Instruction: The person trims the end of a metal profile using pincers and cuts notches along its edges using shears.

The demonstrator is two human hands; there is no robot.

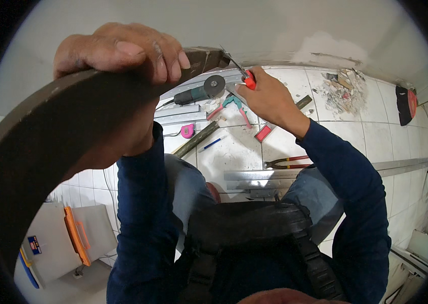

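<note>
A long dark brown bar (72,109) rises from the lower left and looks bowed in the head view. My left hand (133,55) is closed around it near its far end, fingers over the top edge. My right hand (269,96) grips a red-handled tool (249,79) with a slim metal tip. That tip is at the end of the bar; whether it touches cannot be told. Beneath my hands on the tiles lie an angle grinder (193,95), teal-and-pink pliers (232,103), a pink tape measure (187,131) and a blue pen (212,143).
Metal profiles (259,175) lie between my knees, with red-and-yellow-handled cutters (290,163) beside them. A rubble heap (345,91) sits by the wall (274,25). A grey case (54,235) with an orange handle stands lower left. A red rectangular thing (263,133) lies mid-floor.
</note>
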